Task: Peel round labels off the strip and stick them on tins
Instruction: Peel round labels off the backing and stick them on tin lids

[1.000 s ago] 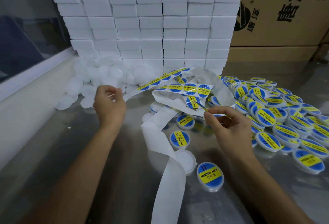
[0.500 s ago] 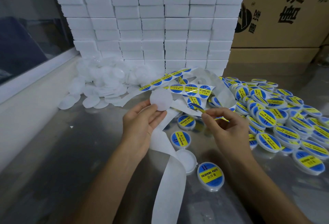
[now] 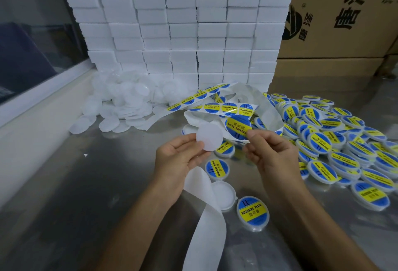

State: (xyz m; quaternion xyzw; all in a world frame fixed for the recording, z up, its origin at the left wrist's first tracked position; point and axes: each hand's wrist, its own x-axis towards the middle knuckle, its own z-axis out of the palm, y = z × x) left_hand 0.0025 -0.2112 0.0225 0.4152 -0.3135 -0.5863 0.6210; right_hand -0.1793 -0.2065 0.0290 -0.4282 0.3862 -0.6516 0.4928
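Note:
My left hand (image 3: 181, 158) holds a blank round white tin (image 3: 209, 136) by its lower edge, above the steel table. My right hand (image 3: 269, 152) pinches a peeled round blue and yellow label (image 3: 238, 127) by its right edge, just right of the tin and close to it. The label strip (image 3: 219, 108) with several labels lies curled behind my hands. Its bare white backing (image 3: 206, 217) trails toward me between my forearms.
A heap of blank white tins (image 3: 120, 102) lies at the back left. Several labelled tins (image 3: 336, 141) are piled on the right, and a few more (image 3: 253, 212) lie near my wrists. Stacked white boxes (image 3: 183, 34) and cardboard cartons (image 3: 344, 23) stand behind.
My left hand picked a blank tin from the left heap and carried it to the centre. My right hand lifted the peeled label up beside the tin.

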